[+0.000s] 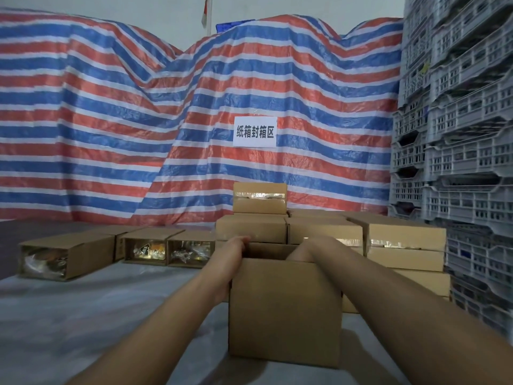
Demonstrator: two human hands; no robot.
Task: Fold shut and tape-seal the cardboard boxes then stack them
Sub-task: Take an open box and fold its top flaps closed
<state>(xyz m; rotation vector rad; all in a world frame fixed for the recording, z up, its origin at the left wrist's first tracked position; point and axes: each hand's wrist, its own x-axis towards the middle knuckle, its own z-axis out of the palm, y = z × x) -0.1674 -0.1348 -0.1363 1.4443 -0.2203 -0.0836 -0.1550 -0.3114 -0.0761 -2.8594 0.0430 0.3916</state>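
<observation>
The left hand [231, 254] grips the far left edge of the open cardboard box [284, 309]; the right hand is hidden inside it, grip impossible to tell. The box stands on the bench [83, 309], before stacked taped boxes [327, 232]

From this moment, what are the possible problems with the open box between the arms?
1. The right hand is hidden inside the open box, so what it does there cannot be seen; contents or a flap may get crushed.
2. The left hand grips only the far left top edge, so the thin cardboard may bend or the box may tip.
3. The single sealed box sits alone on top of the stack behind; a push forward might knock it.
</observation>
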